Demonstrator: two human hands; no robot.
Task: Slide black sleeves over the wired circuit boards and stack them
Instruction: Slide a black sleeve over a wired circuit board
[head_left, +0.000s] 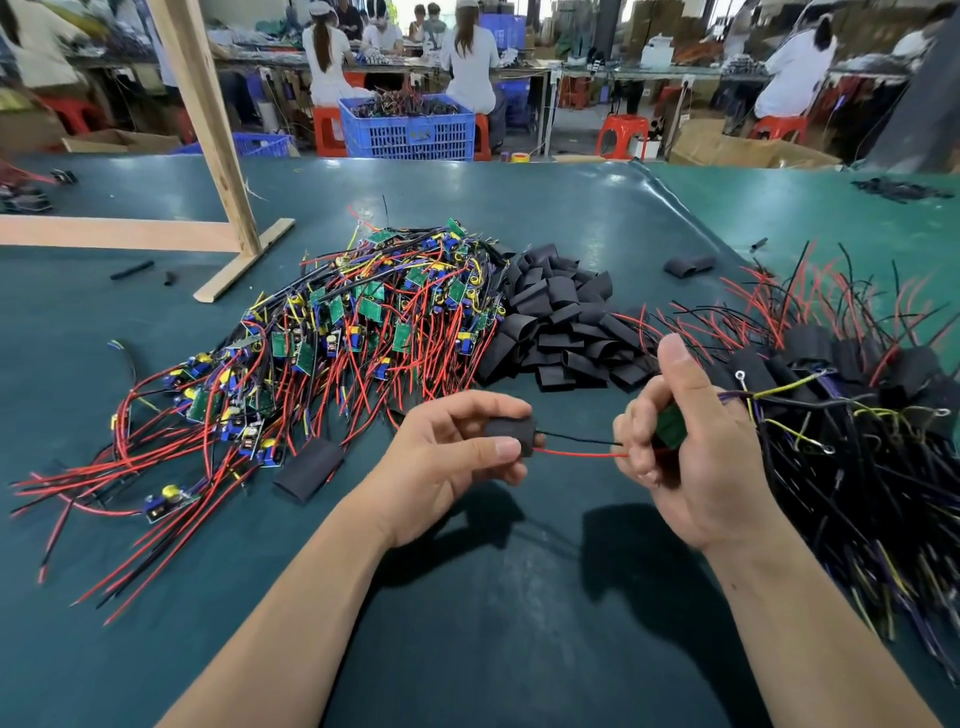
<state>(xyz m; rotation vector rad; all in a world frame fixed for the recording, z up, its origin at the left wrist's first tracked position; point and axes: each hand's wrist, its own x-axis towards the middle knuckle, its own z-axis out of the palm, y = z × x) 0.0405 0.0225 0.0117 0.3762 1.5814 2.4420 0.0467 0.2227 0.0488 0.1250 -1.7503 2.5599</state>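
Observation:
My left hand (457, 457) pinches a black sleeve (511, 431) above the green table (519, 623). A red and a black wire (576, 448) run from the sleeve's right end into my right hand (685, 447). That hand grips a green circuit board (670, 427), thumb raised, with yellow and dark wires trailing off to the right. A big heap of bare wired boards (353, 332) lies at centre left. Behind my hands sits a pile of empty black sleeves (561, 322). Sleeved boards with wires are stacked at the right (857, 395).
One loose sleeve (309, 470) lies left of my left hand, another (688, 266) farther back. A wooden frame (218, 156) stands at the far left. Beyond the table's far edge are a blue crate (410, 130), red stools and several seated people.

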